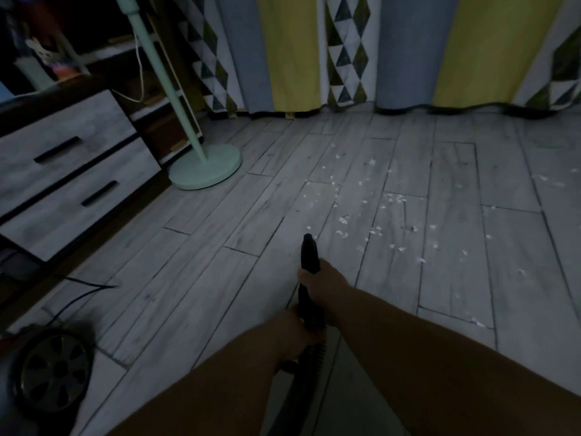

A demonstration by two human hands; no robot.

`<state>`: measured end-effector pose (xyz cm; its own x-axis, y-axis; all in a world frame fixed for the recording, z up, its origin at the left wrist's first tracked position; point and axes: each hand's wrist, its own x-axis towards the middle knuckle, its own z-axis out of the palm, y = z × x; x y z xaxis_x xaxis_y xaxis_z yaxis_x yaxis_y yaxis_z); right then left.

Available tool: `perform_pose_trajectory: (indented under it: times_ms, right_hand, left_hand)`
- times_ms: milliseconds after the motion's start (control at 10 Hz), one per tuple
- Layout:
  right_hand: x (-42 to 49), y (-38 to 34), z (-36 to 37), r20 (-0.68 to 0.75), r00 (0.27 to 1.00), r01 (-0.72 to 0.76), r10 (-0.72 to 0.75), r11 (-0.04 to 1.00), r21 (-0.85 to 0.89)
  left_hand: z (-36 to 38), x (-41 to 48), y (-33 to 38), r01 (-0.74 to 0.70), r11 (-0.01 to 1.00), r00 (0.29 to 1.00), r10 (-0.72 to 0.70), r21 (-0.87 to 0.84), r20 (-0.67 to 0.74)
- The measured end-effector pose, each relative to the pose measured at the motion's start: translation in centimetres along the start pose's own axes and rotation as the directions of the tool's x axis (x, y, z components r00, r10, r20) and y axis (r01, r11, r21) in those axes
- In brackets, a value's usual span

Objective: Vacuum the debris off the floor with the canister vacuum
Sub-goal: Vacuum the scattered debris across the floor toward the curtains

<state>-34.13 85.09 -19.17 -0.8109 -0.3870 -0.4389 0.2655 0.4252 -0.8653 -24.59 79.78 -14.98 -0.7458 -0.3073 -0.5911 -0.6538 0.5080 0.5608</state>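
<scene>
Through the head camera, I grip the black nozzle with both hands. My right hand curls round it nearer the tip, and my left hand wraps the rear end where the hose joins. The debris, pale scraps on the grey plank floor, lies ahead and to the right of the tip. The nearest bits are just beside it and the rest spreads towards the curtains. I judge I should bring the tip low to the boards and sweep slowly rightward in overlapping passes, so the scraps are drawn in rather than scattered. The canister vacuum sits at my left, well apart from the mess.
</scene>
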Motion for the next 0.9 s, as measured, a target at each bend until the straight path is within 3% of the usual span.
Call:
perform_pose_trajectory:
  times_ms: [200,500,700,900]
  right_hand:
    - [-2.9,1.2,-0.8,0.018,1.0,-0.009,0.01,0.999,-0.039]
    - [-4.1,1.8,-0.8,0.027,0.999,-0.031,0.032,0.999,-0.03]
    - [-4.0,2.1,-1.0,0.027,0.999,-0.046,0.046,0.999,0.0]
    - [-3.5,2.5,-1.1,-0.022,0.998,-0.061,0.064,0.992,0.112]
  left_hand:
    - [1.8,-2.3,-0.2,0.032,0.999,0.991,-0.03,-0.009,0.13]
    - [2.3,-3.8,-0.1,-0.011,0.999,0.989,0.003,0.051,0.147]
    - [2.5,-3.5,-0.2,-0.003,0.999,0.989,-0.002,0.032,0.146]
    - [3.2,-3.1,-0.8,-0.021,1.0,0.999,0.021,-0.005,0.045]
